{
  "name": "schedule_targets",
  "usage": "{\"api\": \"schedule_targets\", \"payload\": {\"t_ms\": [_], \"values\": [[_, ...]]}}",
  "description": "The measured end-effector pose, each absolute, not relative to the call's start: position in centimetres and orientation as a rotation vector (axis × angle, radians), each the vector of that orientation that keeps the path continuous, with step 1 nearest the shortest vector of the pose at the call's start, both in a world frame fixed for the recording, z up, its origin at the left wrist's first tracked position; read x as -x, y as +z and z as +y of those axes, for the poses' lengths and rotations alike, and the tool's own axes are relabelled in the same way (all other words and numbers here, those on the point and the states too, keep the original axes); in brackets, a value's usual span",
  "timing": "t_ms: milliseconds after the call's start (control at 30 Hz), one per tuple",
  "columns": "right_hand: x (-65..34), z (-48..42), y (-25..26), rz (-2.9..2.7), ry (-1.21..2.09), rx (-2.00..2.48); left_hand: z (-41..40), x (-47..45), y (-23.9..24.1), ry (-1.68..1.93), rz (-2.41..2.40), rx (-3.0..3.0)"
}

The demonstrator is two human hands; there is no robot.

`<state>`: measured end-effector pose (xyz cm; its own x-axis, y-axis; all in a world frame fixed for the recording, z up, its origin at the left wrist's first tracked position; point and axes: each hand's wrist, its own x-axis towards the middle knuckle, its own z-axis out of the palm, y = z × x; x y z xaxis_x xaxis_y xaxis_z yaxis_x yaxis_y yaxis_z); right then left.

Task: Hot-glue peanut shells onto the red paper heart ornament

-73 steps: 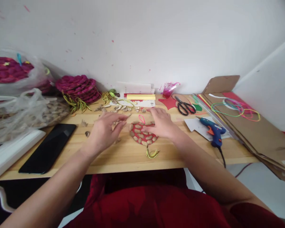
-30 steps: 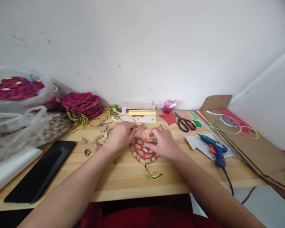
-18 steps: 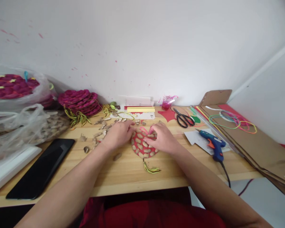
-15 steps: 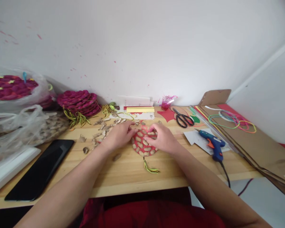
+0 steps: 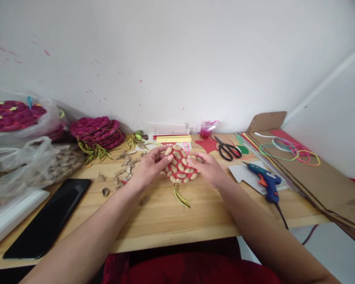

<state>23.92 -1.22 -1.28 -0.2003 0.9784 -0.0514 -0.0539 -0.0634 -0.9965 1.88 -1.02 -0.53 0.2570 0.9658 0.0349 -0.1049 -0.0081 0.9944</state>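
Observation:
Between my hands is a round red disc [image 5: 180, 165] covered with peanuts in their shells. A yellow-green string tassel [image 5: 181, 198] hangs from its near edge, and a pink loop [image 5: 186, 146] shows at the far edge. My left hand [image 5: 154, 165] grips the disc's left rim, thumb on top and fingers partly hidden behind. On the right rim, my right hand [image 5: 207, 167] is closed the same way, its thumb over the peanuts. The disc looks tilted up toward me. Loose peanuts and shell bits [image 5: 127, 161] lie left of my left hand.
Right of the disc are black scissors [image 5: 227, 149] and a blue glue gun [image 5: 264, 179] on white paper. Cardboard sheets [image 5: 322, 177] with coloured cords lie at far right. To the left are a black phone [image 5: 47, 219], a bag of peanuts [image 5: 59, 161] and stacked magenta discs [image 5: 97, 132].
Both hands have moved to the disc's side rims and taken hold of it. The disc has risen and tipped toward me; its tassel has shifted slightly left and away.

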Motion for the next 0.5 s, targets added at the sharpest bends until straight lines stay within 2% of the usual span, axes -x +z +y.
{"api": "schedule_targets", "payload": {"t_ms": [267, 500], "values": [[-23.9, -0.8, -1.4, -0.997, 1.428, 0.995, -1.6, -3.3, -1.6, 0.832, 0.875, -1.139], [-23.8, -0.9, -1.6, -1.007, 1.406, 1.018, -1.5, -3.7, -2.7, 0.883, 0.809, -1.189]]}}
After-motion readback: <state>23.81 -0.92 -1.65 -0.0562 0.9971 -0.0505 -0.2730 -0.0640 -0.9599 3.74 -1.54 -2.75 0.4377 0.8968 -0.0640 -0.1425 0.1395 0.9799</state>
